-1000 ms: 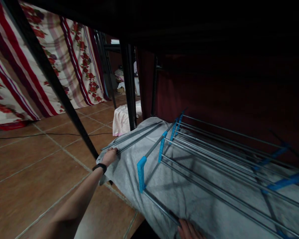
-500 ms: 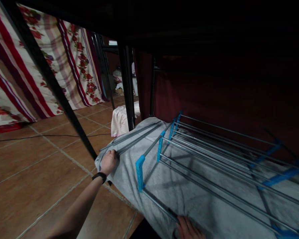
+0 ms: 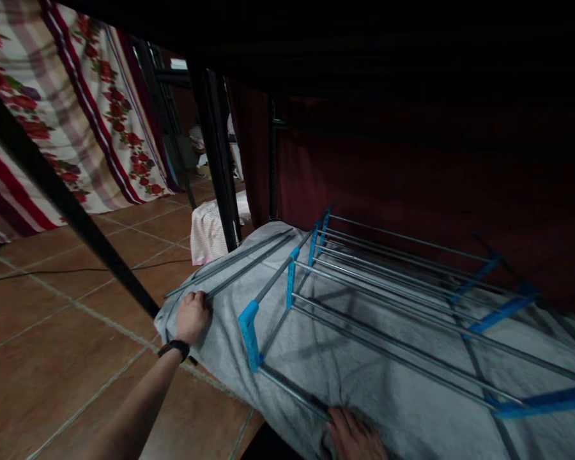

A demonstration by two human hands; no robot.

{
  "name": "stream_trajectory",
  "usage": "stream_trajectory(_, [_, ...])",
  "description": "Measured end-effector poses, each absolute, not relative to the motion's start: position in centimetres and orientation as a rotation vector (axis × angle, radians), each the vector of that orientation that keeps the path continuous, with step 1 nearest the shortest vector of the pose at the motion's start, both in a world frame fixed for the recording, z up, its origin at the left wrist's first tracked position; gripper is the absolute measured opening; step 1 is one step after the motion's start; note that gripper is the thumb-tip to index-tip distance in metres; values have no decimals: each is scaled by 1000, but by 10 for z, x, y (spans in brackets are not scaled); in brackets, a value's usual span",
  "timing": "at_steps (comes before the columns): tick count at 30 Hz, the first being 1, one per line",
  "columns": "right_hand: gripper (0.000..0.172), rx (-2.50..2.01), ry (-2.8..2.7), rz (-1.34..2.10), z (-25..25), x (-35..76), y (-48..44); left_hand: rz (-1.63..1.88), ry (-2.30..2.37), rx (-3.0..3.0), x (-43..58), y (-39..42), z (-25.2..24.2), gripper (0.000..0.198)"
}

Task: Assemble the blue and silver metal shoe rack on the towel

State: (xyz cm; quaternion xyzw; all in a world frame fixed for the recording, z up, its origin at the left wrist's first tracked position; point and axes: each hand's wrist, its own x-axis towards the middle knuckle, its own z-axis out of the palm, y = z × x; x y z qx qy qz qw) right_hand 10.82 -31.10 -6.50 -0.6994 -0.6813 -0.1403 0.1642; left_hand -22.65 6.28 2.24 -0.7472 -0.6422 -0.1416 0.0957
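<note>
A partly assembled drying rack of thin metal rods and blue plastic joints (image 3: 250,335) lies across a grey blanket (image 3: 388,383). My left hand (image 3: 191,317), with a black band at the wrist, has its fingers curled over the near end of a loose grey metal rod (image 3: 249,267). Beside that rod lie more loose rods (image 3: 225,263) on the blanket's left part. My right hand (image 3: 357,436) is at the bottom edge, its fingers closed over the rack's front rod (image 3: 292,391). The undersides of both hands are hidden.
A dark metal bed frame surrounds the blanket, with a slanting post (image 3: 71,198) at left and another post (image 3: 215,160) behind. A dark red curtain (image 3: 388,172) hangs at the back. A cable (image 3: 76,271) crosses the tiled floor (image 3: 52,358). A striped floral cloth (image 3: 86,115) hangs farther left.
The view has swung a little to the right, so everything sits farther left in the picture. Both hands stay at their rods, and the rack keeps its place on the blanket.
</note>
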Motion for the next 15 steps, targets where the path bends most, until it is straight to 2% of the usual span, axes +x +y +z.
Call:
stream_trajectory(5, [23,-2058,-1909,-342,-70,106,-316,-276,-1895,-2234,-238,73,16,37])
stream_trajectory(15, [39,-2124,-1980,-139,-55,107,-319,-264,-2064,-2158,-242,83,11,47])
